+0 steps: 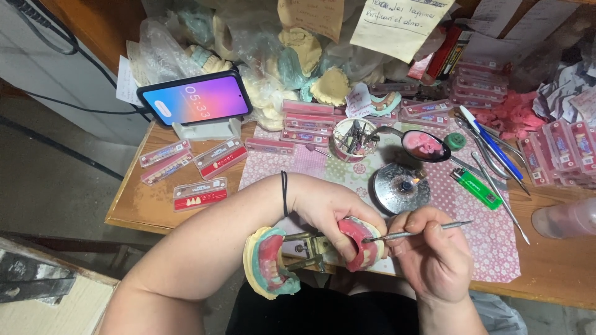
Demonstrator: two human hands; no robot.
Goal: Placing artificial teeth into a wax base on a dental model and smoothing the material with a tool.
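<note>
Two hands work on one denture model (363, 245), a pink wax arch with pale teeth mounted on an opened hinged articulator (307, 247). It sits low in the view, just in front of the near edge of the surface (149, 208), held over the person's lap. The left hand (329, 214) wraps over the top of this arch, its grip closed around it. The right hand (434, 254) is closed, pen-fashion, on a thin metal tool (416, 232) whose tip touches the wax by the teeth, so the tool lies across the right grip and the arch lies just left of it.

By my reading, the step in hand is shaping wax around the set teeth; the next move calls for a steady arch and a light, controlled tip.

The other half of the articulator, a greenish plaster cast (270, 260), hangs beside the left wrist. Further out on the surface stand a small lit burner (400, 186), a spoon (425, 146) of pink wax, a green lighter (475, 186), a cup of burs (355, 139), tooth cards (198, 195) and a phone (195, 98).
</note>
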